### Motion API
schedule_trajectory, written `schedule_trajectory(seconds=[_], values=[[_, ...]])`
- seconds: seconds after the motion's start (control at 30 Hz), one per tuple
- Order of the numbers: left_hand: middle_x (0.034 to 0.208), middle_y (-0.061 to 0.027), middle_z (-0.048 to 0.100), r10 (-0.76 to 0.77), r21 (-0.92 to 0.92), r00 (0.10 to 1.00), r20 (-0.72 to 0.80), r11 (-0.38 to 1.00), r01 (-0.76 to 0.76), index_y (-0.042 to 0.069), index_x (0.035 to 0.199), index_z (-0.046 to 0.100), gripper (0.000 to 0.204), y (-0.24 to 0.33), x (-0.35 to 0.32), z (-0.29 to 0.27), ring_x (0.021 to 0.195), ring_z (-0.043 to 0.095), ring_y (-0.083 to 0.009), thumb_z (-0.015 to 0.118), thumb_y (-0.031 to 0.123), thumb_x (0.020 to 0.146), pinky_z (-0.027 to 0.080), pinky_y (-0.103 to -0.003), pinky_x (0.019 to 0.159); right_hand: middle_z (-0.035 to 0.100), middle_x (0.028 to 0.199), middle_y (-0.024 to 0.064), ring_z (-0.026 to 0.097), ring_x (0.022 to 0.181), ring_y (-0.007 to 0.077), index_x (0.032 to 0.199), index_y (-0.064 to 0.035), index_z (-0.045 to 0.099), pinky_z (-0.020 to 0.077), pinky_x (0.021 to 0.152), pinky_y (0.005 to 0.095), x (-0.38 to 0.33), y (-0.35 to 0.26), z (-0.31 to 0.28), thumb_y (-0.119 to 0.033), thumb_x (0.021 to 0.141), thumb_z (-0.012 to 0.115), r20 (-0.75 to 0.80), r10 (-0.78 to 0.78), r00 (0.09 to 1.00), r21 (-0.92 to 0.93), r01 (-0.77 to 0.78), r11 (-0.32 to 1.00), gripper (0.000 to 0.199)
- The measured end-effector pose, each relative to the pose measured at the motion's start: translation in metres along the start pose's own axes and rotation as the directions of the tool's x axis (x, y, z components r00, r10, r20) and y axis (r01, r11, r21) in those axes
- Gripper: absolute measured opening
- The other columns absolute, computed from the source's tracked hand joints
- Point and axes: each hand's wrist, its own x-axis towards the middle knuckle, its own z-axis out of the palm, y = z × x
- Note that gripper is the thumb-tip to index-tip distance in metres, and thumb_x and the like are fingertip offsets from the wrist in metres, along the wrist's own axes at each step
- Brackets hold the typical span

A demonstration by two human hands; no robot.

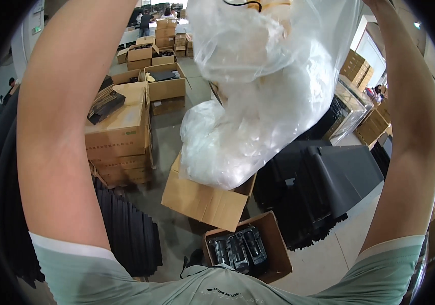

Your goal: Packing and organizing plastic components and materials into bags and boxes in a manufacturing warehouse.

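Observation:
Both my forearms are raised and run out past the top edge, so neither hand shows. Between them hangs a large clear plastic bag (278, 101), crumpled and bulging. Something brownish and a thin black cord show blurrily at its top; I cannot make out what they are. The bag's lower end hangs in front of an open cardboard box (205, 201) with its flap folded out. Right below me, another open cardboard box (278, 249) holds several black moulded parts (239, 249) in a row. What my hands grip is out of sight.
At left, stacked cartons (118, 134) carry a pile of dark flat pieces (106, 101). Black sheets stand in a row (128, 229) beside my left side. Large black panels (324, 178) lie at right. Further off are open boxes (165, 86) and a person (145, 23).

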Motion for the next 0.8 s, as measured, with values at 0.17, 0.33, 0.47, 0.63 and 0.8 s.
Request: schedule_trajectory(seconds=[0.17,0.33,0.47,0.63,0.8], values=[[0.100,-0.0126,0.059,0.439,0.016,0.886,-0.150,0.897,-0.442,-0.002,0.107,0.057,0.025,-0.025,-0.028,0.089,0.081,0.061,-0.0297,0.048,0.013,0.090,0.056,-0.042,0.063,0.055,0.088,0.0027,0.053,0.078,0.0157,0.103,-0.0132,0.057,0.0463,0.067,0.0331,0.042,0.022,-0.102,-0.032,0.087,0.056,0.050,0.274,0.961,0.296,-0.276,0.915,0.024],[0.077,-0.0127,0.063,0.314,0.420,0.950,0.005,0.861,-0.287,-0.001,0.090,0.064,0.019,-0.113,0.016,0.023,0.059,0.060,-0.0248,0.051,0.012,0.084,0.048,-0.038,0.046,0.058,0.074,0.0083,0.052,0.061,0.0187,0.077,-0.0019,0.059,0.0433,0.057,0.0316,-0.098,-0.059,0.014,-0.012,0.082,0.044,0.084,0.465,0.881,0.290,-0.468,0.835,0.019],[0.071,-0.0091,0.059,0.288,0.174,0.905,-0.313,0.954,-0.243,0.001,0.082,0.062,0.019,-0.138,-0.006,0.107,0.057,0.057,-0.0208,0.051,0.016,0.083,0.043,-0.036,0.044,0.059,0.075,0.0089,0.057,0.067,0.0206,0.079,-0.0008,0.060,0.0466,0.058,0.0353,-0.135,-0.052,-0.031,-0.010,0.078,0.047,0.024,0.591,0.806,0.231,-0.580,0.782,0.016],[0.073,-0.0099,0.060,0.225,0.182,0.966,-0.126,0.963,-0.201,0.001,0.081,0.061,0.020,-0.138,-0.007,0.102,0.060,0.058,-0.0213,0.053,0.020,0.084,0.044,-0.036,0.046,0.064,0.084,0.0149,0.063,0.071,0.0234,0.087,0.0031,0.062,0.0541,0.066,0.0383,-0.155,-0.095,0.011,-0.003,0.083,0.036,0.145,0.610,0.779,0.177,-0.627,0.759,0.026],[0.074,-0.0036,0.056,0.324,0.258,0.928,-0.183,0.927,-0.272,0.001,0.089,0.056,0.016,-0.114,-0.047,0.106,0.058,0.056,-0.0123,0.049,0.016,0.091,0.049,-0.026,0.048,0.060,0.066,0.0119,0.054,0.054,0.0205,0.081,0.0022,0.062,0.0440,0.052,0.0326,-0.184,-0.105,0.015,-0.006,0.082,0.042,0.001,0.694,0.720,0.331,-0.655,0.679,0.021]])
